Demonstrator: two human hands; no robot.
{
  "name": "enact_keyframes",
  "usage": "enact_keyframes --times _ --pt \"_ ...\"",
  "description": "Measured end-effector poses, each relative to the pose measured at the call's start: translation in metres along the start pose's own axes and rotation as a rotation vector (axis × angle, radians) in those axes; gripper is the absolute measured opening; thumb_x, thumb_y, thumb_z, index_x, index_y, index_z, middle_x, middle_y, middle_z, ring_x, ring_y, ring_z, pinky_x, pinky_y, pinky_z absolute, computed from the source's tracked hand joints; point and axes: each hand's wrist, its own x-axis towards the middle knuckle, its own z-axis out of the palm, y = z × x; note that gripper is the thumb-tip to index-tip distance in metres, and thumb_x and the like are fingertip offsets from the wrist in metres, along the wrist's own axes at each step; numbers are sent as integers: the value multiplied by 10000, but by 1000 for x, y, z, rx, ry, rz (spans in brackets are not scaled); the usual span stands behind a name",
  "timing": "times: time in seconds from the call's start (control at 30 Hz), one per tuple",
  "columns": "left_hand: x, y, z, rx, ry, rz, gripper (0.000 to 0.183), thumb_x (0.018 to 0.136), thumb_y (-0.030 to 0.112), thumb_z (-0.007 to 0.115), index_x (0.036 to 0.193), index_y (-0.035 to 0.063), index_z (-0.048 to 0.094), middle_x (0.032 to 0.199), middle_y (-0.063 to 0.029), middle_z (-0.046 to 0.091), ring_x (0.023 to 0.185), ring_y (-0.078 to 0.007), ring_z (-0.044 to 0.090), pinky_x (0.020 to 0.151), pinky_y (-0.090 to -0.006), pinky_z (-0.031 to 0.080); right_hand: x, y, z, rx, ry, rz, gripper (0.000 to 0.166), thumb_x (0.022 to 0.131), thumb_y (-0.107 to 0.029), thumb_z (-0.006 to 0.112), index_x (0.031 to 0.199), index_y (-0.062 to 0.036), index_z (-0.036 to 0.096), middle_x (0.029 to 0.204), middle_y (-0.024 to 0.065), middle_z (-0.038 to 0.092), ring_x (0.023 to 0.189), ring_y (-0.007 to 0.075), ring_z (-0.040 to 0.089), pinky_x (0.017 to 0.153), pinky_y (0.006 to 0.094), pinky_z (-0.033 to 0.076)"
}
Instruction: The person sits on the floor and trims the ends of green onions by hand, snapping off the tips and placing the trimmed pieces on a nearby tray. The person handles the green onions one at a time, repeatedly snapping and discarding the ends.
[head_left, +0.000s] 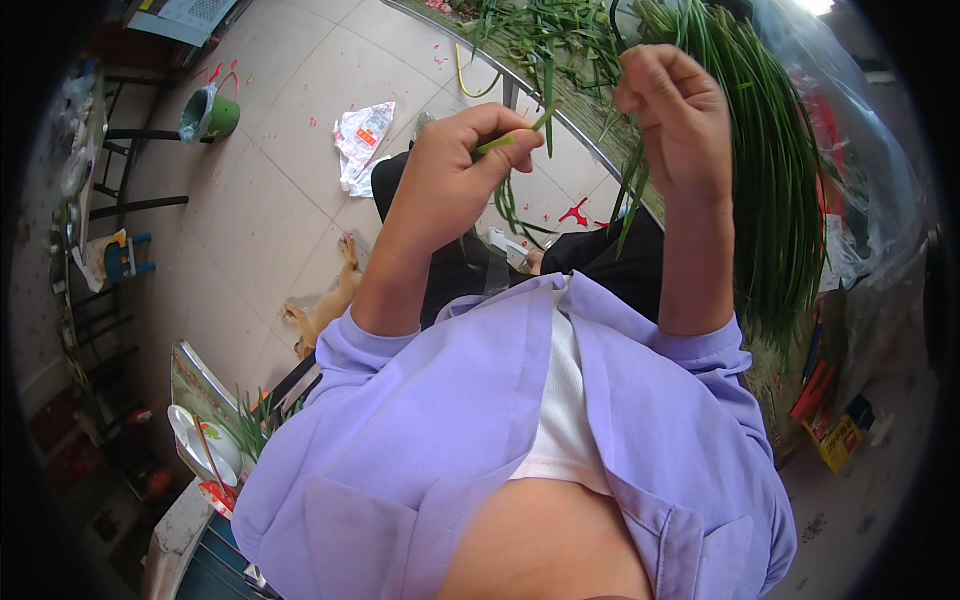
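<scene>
My left hand (465, 176) pinches a few green leaf stalks, which look like garlic chives (546, 117), between thumb and forefinger. Their long leaves droop below the fist above my lap. Raised to the right, my right hand (682, 124) has its fingers drawn together; whether something thin is between them is hidden. Beside it lies a thick bundle of long chives (776, 195), spread over the right side of the table. Loose leaf scraps (574, 37) litter the tabletop beyond both hands. Some leaves (634, 187) hang near the table's edge below my right wrist.
A clear plastic bag (874, 165) stands beyond the bundle. On the tiled floor (255, 202) are a green bucket (223, 118), a crumpled white bag (364, 139) and red scraps. A tan dog's legs (330, 304) show by my left elbow. A white bowl (217, 454) sits lower left.
</scene>
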Motion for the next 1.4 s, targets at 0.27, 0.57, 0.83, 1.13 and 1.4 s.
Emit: enact_keyframes --times 0.27,0.57,0.83,1.13,1.4 --pt "1 6 0 57 85 11 124 775 112 625 817 -2 604 654 -17 593 604 -51 531 546 -197 418 -8 11 12 -561 20 -264 170 760 -70 617 919 -9 607 733 45 601 663 109 581 639 228 475" --pt "-1 8 6 488 252 252 102 710 74 643 793 26 609 701 -83 597 583 -177 574 528 -259 435 -15 -6 22 -884 -124 -368 98 708 -71 637 781 -11 610 697 74 585 590 177 581 550 258 461" --pt "-1 2 6 622 299 414 103 685 70 653 770 40 602 698 -84 575 596 -242 558 526 -309 435 -16 -4 19 -936 -142 -315 120 686 -28 605 804 -11 595 678 100 566 592 230 566 552 266 456" --pt "-1 2 5 650 328 406 117 666 64 659 769 46 606 689 -76 573 608 -239 558 531 -312 435 -19 -2 24 -806 -57 -311 146 679 -29 618 822 -14 597 687 89 583 586 185 578 554 261 459" --pt "-1 1 6 672 326 449 112 665 66 652 763 48 602 686 -71 572 605 -239 555 533 -319 431 -21 -8 25 -955 -143 -302 87 708 -49 589 780 0 590 683 136 573 614 274 573 561 306 452"
